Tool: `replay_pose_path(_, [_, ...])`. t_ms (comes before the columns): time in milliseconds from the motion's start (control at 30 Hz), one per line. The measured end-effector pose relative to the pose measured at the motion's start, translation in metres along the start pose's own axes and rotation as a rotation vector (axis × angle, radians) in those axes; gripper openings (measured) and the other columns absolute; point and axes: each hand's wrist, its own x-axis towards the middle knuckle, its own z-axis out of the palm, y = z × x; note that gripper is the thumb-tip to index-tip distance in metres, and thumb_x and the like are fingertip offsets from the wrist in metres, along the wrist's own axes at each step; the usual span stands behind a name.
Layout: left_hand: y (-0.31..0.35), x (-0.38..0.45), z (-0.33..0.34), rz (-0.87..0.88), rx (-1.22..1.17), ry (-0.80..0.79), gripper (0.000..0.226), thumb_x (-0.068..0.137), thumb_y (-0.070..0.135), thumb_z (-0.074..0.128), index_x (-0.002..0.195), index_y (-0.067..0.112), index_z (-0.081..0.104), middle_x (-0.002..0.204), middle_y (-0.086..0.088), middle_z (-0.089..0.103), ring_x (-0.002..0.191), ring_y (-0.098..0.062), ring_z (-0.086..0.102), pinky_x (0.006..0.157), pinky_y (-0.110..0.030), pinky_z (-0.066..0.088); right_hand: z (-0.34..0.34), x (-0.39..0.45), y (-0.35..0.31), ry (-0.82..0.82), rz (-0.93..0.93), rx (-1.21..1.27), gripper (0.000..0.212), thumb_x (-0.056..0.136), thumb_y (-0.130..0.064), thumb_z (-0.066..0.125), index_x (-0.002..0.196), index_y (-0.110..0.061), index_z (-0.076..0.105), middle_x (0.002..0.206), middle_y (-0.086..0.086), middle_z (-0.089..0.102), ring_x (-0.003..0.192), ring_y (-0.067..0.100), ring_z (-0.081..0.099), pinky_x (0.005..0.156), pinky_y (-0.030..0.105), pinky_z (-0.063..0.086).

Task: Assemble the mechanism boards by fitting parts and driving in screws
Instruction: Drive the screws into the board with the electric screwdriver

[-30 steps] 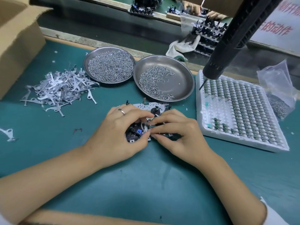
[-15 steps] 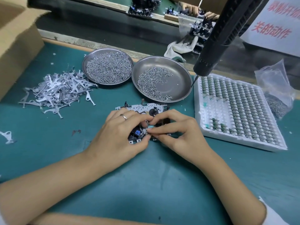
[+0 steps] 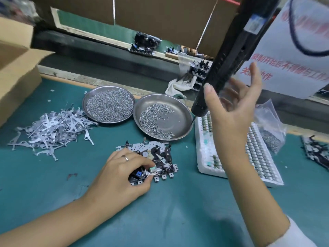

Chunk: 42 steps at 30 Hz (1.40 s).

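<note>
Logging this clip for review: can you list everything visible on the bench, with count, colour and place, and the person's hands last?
Metal mechanism board with black parts: one, silver and black, centre of the green mat.
Round steel dishes of small screws: two, silver; fuller one rear left, sparser one beside it.
Flat stamped metal levers: a loose pile, grey, left.
White foam tray of small components: one, right.
Clear plastic bag of screws: one, far right.
Hanging electric screwdriver: one, black, upper right.
Cardboard box: one, brown, far left.
Left hand: ringed, gripping the board's near edge.
Right hand: raised, fingers spread at the screwdriver.
</note>
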Motion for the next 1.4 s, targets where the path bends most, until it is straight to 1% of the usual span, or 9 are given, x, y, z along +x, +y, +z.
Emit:
replay_pose_path(100, [-0.002,0.0,0.001,0.0,-0.019,0.009,0.027,0.069,0.04,0.059,0.086,0.025,0.073,0.082,0.024,0.063,0.081,0.002,0.051,0.084,-0.023,0.041,0.011,0.018,-0.011,-0.016,-0.015,0.014,0.081,0.084,-0.025,0.071,0.146,-0.019,0.019,0.113,-0.005,0.06,0.101,0.003,0.06,0.094,0.027,0.048])
replay_pose_path(233, [-0.002,0.001,0.001,0.01,-0.037,0.024,0.026,0.067,0.039,0.059,0.084,0.026,0.074,0.08,0.026,0.062,0.081,0.005,0.05,0.084,-0.019,0.04,0.024,0.017,-0.017,-0.01,0.001,0.117,0.063,0.088,-0.013,0.066,0.139,-0.014,0.029,0.107,0.004,0.061,0.092,0.015,0.063,0.086,0.03,0.053])
replay_pose_path(267, [-0.002,0.001,0.001,0.012,-0.044,0.029,0.026,0.067,0.039,0.059,0.084,0.026,0.074,0.08,0.027,0.061,0.08,0.006,0.05,0.084,-0.018,0.039,0.027,0.013,-0.019,-0.023,0.007,0.156,0.055,0.088,-0.012,0.065,0.134,-0.015,0.035,0.101,0.007,0.061,0.087,0.021,0.063,0.08,0.035,0.054])
replay_pose_path(333, [-0.001,0.002,0.001,0.016,-0.049,0.034,0.026,0.068,0.039,0.059,0.083,0.025,0.074,0.08,0.028,0.059,0.08,0.005,0.05,0.084,-0.016,0.039,0.032,0.0,-0.021,-0.06,0.012,0.25,0.032,0.086,-0.011,0.063,0.112,-0.023,0.047,0.084,0.013,0.058,0.069,0.031,0.059,0.064,0.041,0.053])
replay_pose_path(400, [0.0,0.002,0.001,0.012,-0.049,0.033,0.026,0.069,0.039,0.059,0.083,0.024,0.075,0.08,0.026,0.06,0.079,0.002,0.051,0.084,-0.018,0.039,0.033,-0.015,-0.021,-0.098,0.024,0.361,0.023,0.085,-0.008,0.062,0.094,-0.024,0.047,0.069,0.008,0.054,0.053,0.026,0.052,0.052,0.033,0.047])
replay_pose_path(467, [0.0,0.002,0.0,-0.001,-0.047,0.027,0.026,0.069,0.039,0.06,0.084,0.024,0.075,0.079,0.023,0.062,0.079,0.0,0.051,0.084,-0.019,0.04,0.035,-0.029,-0.019,-0.139,0.044,0.45,0.023,0.084,-0.006,0.06,0.088,-0.022,0.045,0.058,0.0,0.052,0.045,0.024,0.047,0.048,0.03,0.042])
replay_pose_path(700, [0.001,0.001,-0.001,-0.012,-0.04,0.018,0.024,0.069,0.037,0.061,0.082,0.021,0.073,0.08,0.022,0.059,0.079,-0.005,0.051,0.083,-0.023,0.04,0.045,-0.06,-0.015,-0.159,0.096,0.622,0.022,0.079,-0.004,0.059,0.09,-0.01,0.041,0.05,-0.003,0.049,0.039,0.022,0.042,0.044,0.03,0.037])
replay_pose_path(833, [0.0,0.001,0.0,-0.022,-0.041,0.019,0.026,0.069,0.036,0.061,0.081,0.017,0.073,0.08,0.019,0.062,0.078,-0.006,0.05,0.082,-0.025,0.04,0.049,-0.064,-0.014,-0.162,0.1,0.647,0.022,0.077,-0.012,0.058,0.087,-0.01,0.039,0.05,-0.005,0.049,0.038,0.02,0.042,0.045,0.028,0.037])
replay_pose_path(1400, [0.002,0.002,-0.001,-0.021,-0.049,0.014,0.026,0.068,0.036,0.06,0.079,0.016,0.072,0.076,0.017,0.059,0.077,-0.009,0.05,0.079,-0.025,0.04,0.049,-0.067,-0.013,-0.184,0.068,0.67,0.015,0.078,-0.011,0.055,0.083,-0.012,0.041,0.051,-0.007,0.049,0.038,0.021,0.038,0.048,0.027,0.037])
